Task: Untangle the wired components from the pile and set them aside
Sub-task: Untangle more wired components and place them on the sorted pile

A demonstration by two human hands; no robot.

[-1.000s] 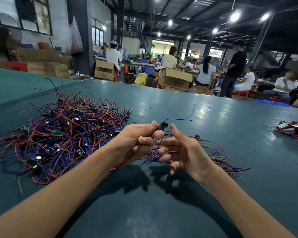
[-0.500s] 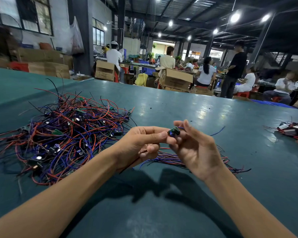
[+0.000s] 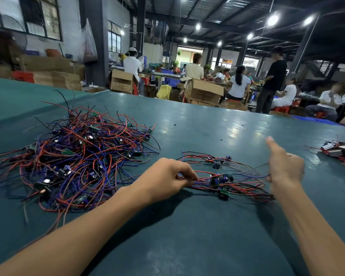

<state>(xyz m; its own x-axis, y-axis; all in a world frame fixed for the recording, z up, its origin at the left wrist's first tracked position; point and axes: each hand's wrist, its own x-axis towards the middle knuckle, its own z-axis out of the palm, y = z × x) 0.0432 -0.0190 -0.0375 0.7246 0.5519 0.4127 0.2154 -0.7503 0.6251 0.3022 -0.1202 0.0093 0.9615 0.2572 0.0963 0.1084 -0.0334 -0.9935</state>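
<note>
Left hand (image 3: 165, 179) lay down on the teal table (image 3: 187, 236), fingertips pinching wires at the near end of the small sorted bundle (image 3: 227, 180). Right hand (image 3: 285, 166) hovered beside its far end, thumb up. The big pile (image 3: 74, 156) sat left.

The smooth teal-green counter (image 3: 187, 236) carries a large tangled pile of red, blue-violet and black wires (image 3: 74, 156) dotted with small green circuit boards. The smaller flat bundle of wired parts (image 3: 227, 182) shows the same red, blue and black, with a green board. The far-right heap of wires (image 3: 341, 152) is red and black with white pieces.
</note>
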